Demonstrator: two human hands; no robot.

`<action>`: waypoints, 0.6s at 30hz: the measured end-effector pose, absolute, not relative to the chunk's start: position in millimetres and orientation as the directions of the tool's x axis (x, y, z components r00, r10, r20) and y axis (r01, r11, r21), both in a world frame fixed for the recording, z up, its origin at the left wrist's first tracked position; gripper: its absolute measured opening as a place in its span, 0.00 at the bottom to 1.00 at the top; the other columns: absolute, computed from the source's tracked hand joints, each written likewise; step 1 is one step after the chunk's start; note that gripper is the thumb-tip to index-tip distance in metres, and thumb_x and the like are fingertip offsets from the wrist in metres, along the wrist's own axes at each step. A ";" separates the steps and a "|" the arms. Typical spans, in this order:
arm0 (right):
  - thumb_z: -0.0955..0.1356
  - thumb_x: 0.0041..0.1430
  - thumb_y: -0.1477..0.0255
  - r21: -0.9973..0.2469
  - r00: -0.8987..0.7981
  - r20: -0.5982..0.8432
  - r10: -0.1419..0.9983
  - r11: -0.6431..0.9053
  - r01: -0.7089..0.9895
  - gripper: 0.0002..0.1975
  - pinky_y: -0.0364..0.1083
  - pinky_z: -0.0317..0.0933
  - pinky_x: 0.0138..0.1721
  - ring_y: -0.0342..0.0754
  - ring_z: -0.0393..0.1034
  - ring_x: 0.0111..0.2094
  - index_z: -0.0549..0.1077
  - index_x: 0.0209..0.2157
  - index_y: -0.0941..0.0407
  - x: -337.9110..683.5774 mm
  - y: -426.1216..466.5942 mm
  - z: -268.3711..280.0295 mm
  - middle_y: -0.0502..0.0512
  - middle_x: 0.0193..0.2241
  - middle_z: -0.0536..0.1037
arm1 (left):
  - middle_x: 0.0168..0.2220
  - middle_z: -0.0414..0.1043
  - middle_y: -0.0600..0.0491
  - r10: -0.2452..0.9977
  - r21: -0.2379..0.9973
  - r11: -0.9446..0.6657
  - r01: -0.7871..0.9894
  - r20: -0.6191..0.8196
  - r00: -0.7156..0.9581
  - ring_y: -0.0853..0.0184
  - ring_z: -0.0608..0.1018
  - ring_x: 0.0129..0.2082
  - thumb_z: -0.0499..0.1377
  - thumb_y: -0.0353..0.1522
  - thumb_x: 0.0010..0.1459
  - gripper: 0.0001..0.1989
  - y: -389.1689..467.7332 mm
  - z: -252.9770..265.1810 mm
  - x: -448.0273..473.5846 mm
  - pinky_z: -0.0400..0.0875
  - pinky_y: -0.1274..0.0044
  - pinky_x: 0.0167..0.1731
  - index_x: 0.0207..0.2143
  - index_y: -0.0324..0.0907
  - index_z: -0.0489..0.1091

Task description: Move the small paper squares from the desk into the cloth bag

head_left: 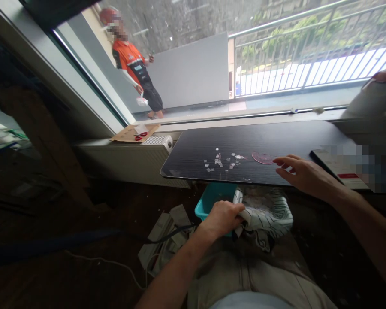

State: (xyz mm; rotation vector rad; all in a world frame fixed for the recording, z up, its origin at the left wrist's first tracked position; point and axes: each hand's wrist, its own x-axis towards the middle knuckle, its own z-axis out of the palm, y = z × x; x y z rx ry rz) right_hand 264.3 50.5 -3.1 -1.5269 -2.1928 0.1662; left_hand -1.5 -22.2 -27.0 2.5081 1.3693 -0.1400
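My left hand is closed on the edge of a white cloth with black wavy lines, at the rim of a teal plastic bin. The cloth lines a container beside the bin, with pale scraps inside it. Over the black tabletop, my right hand has thumb and fingers apart. Its fingertips are at the right end of a pinkish half-round piece like a protractor; whether they touch it I cannot tell. Small whitish square pieces lie scattered to its left.
A flat box or book lies at the table's right end. Red-handled scissors rest on cardboard by a white radiator. Cartons and a cable sit on the floor. Beyond the window stands a person in an orange shirt.
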 end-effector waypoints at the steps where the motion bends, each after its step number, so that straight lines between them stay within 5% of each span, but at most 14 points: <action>1: 0.62 0.59 0.63 -0.389 -0.255 0.286 0.924 0.355 0.850 0.18 0.46 0.63 0.35 0.49 0.72 0.33 0.75 0.45 0.56 264.6 37.6 -8.3 0.57 0.38 0.77 | 0.36 0.76 0.51 0.819 0.191 -0.500 0.845 -0.211 0.533 0.59 0.77 0.40 0.56 0.39 0.62 0.11 -21.3 -28.3 -0.5 0.69 0.75 0.39 0.42 0.45 0.72; 5: 0.62 0.59 0.62 -0.390 -0.210 0.115 0.971 0.239 0.889 0.17 0.46 0.62 0.36 0.50 0.72 0.34 0.76 0.41 0.56 258.1 4.4 -45.0 0.57 0.35 0.77 | 0.38 0.76 0.52 0.841 0.176 -0.471 0.864 -0.205 0.500 0.59 0.77 0.42 0.56 0.40 0.62 0.11 -16.8 -34.1 3.5 0.69 0.74 0.41 0.43 0.47 0.72; 11: 0.63 0.57 0.72 -0.269 -0.104 -0.074 0.992 0.081 0.960 0.21 0.47 0.61 0.36 0.54 0.73 0.37 0.70 0.52 0.61 240.3 4.4 -85.4 0.64 0.41 0.72 | 0.40 0.73 0.50 0.818 0.142 -0.463 0.875 -0.313 0.483 0.62 0.76 0.41 0.58 0.38 0.62 0.11 -4.7 -53.8 10.3 0.71 0.69 0.42 0.44 0.42 0.71; 14: 0.61 0.58 0.73 -0.282 -0.120 -0.077 0.990 0.094 0.955 0.20 0.47 0.61 0.39 0.53 0.72 0.39 0.70 0.51 0.62 244.0 3.2 -86.1 0.64 0.42 0.72 | 0.48 0.69 0.47 0.803 0.117 -0.444 0.888 -0.388 0.453 0.61 0.74 0.43 0.56 0.37 0.65 0.14 4.5 -66.7 15.5 0.72 0.65 0.42 0.49 0.39 0.68; 18: 0.61 0.59 0.69 -0.451 -0.180 0.028 0.983 0.173 0.876 0.18 0.46 0.61 0.39 0.50 0.71 0.38 0.71 0.48 0.58 264.6 -12.6 -79.2 0.61 0.45 0.71 | 0.50 0.67 0.46 0.798 0.100 -0.418 0.903 -0.435 0.417 0.60 0.73 0.44 0.56 0.37 0.65 0.15 13.7 -77.1 22.4 0.72 0.65 0.43 0.51 0.40 0.67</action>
